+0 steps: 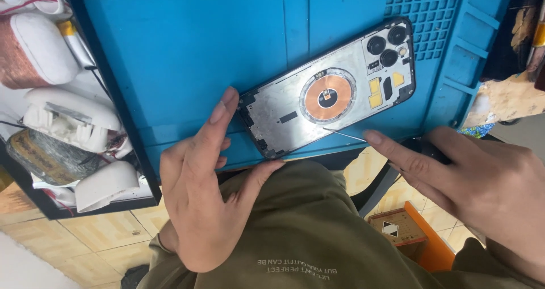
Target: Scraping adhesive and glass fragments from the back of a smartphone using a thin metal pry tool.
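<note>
We're at a small electronics repair bench, a phone-fixing workshop by every sign. A blue silicone repair mat covers the bench, with a grid of little parts cells up at one o'clock. On it lies an opened phone housing, copper charging coil and camera modules bare. Over at nine o'clock, a black tray holds white spools of copper wire. Down at seven o'clock, tan tiled floor shows below the bench edge.

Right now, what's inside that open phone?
Inside the phone you can see a round copper coil, three camera lenses, yellow patches and bare metal. The left hand covers its bottom corner, so that part is hidden.
</note>
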